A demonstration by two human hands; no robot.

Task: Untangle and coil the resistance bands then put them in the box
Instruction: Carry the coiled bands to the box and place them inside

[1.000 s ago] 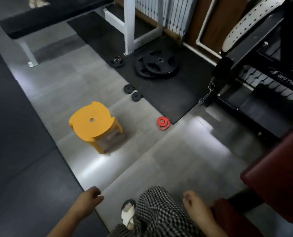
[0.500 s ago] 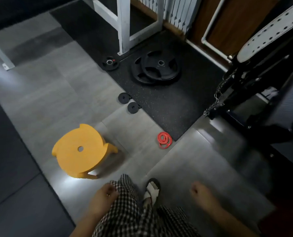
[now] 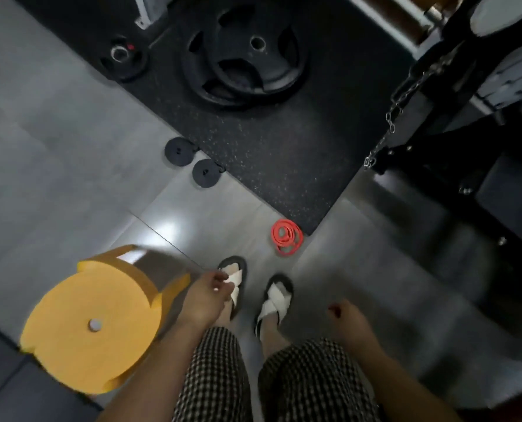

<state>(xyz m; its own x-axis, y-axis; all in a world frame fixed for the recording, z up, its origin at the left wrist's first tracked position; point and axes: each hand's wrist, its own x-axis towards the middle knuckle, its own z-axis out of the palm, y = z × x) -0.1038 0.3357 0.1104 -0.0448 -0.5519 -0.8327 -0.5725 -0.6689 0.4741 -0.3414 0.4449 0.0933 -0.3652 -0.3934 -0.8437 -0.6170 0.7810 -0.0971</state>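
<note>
The grey tiled floor (image 3: 70, 153) carries a speckled black mat (image 3: 284, 153), tangled red resistance bands (image 3: 287, 240) just beside the mat's corner, two small black discs (image 3: 179, 151) at its edge, and a yellow stool (image 3: 95, 324).

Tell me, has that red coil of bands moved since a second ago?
No. The red bands still lie by the corner of the black mat; only the camera moved.
</note>
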